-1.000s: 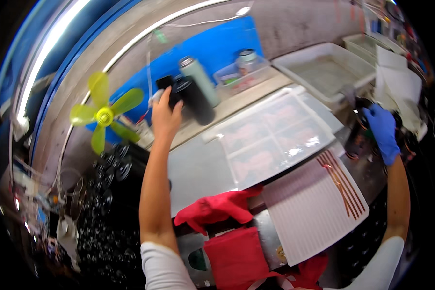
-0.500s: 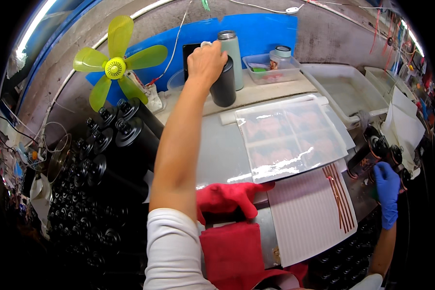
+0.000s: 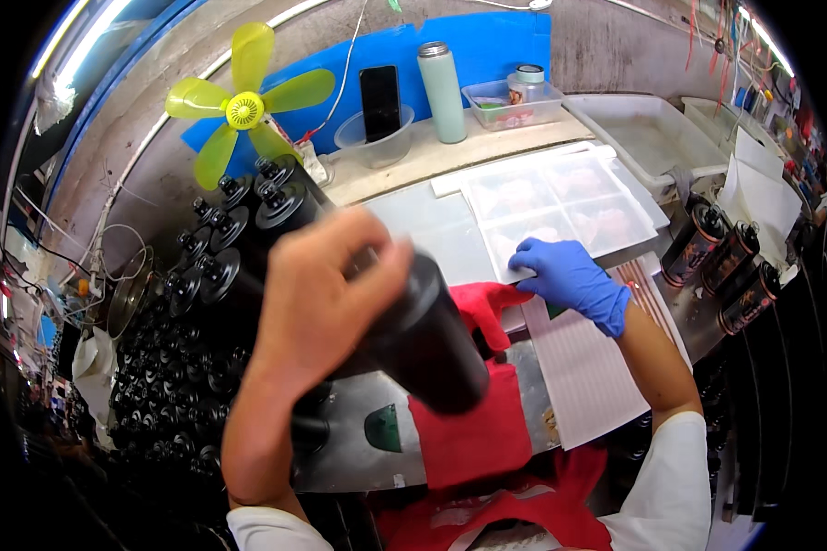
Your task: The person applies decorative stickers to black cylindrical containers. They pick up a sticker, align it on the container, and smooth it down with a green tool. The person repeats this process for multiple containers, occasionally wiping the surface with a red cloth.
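Bottles [image 3: 288, 204]: crowding left side. Left hand [image 3: 320, 286]: gripping black cylinder [image 3: 436, 344] near its top, tilting it above red cloth [image 3: 476, 432]. Right hand [image 3: 574, 278], gloved: curling over green piece [image 3: 555, 310] beside white tray [image 3: 478, 204], leaving unclear whether pinching it.

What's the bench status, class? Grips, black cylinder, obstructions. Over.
Left grip: holding black cylinder, tilted. Right grip: gloved, near translucent panel, hold unclear. Cylinder blocks view of part of red cloth.

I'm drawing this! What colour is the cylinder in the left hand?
The cylinder is black, shown in the head view.
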Tool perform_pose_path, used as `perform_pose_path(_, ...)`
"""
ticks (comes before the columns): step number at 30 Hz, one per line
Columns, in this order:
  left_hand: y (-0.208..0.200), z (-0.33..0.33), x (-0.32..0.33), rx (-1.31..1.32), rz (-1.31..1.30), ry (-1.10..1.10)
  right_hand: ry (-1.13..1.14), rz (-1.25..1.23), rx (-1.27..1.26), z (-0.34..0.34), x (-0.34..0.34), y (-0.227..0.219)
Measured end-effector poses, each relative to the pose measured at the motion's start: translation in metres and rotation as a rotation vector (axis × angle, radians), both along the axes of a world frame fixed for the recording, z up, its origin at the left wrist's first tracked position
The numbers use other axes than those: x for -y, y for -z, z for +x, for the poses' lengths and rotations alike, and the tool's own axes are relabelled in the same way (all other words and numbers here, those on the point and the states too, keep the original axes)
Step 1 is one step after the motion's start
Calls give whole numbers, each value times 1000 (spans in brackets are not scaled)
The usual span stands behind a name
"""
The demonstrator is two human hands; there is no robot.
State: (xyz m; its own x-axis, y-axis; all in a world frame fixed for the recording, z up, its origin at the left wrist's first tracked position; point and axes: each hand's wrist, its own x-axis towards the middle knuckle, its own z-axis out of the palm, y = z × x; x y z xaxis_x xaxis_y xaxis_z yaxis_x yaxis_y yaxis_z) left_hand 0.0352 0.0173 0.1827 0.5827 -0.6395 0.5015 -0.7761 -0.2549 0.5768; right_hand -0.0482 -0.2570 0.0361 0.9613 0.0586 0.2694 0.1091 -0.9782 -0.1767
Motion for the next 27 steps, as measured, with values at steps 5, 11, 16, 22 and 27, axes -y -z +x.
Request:
perform_pose_path(5, 81, -25, -7, -288, 139, 159, 13, -29, 11, 13, 2, 9)
perform_pose_path(11, 102, 12, 16, -362, 385, 16, 230, 552, -155, 18, 13, -5)
perform_pose_path(16, 120, 35, 24, -365, 464, 0, 28, 480, -215, 20, 15, -7)
perform_pose_path(22, 119, 42, 30, -306, 484, -32, -45, 399, -419, 36, 20, -26)
perform_pose_path(27, 144, 33, 32, -68, 300, -133, 128, 519, -554, 44, 31, -31)
